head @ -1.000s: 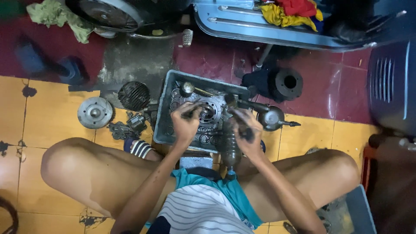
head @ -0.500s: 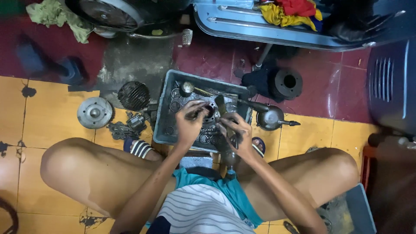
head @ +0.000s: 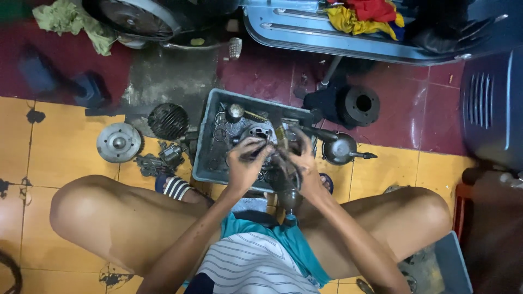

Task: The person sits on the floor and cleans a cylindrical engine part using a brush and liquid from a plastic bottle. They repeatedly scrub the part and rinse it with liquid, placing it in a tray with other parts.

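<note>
Engine part point(head: 272, 144) over grey tray point(head: 210, 158), yellow-and-maroon tiled floor point(head: 60, 152).

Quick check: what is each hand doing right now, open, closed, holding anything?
Left hand: closed on a small dark metal part over the grey plastic tray.
Right hand: closed on a greasy dark engine part.

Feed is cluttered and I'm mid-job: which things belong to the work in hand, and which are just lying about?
In hand:
left hand
right hand
dark metal engine part
grey tray

Lying about:
round metal disc
finned cylinder head
black cylinder
green rag
</note>
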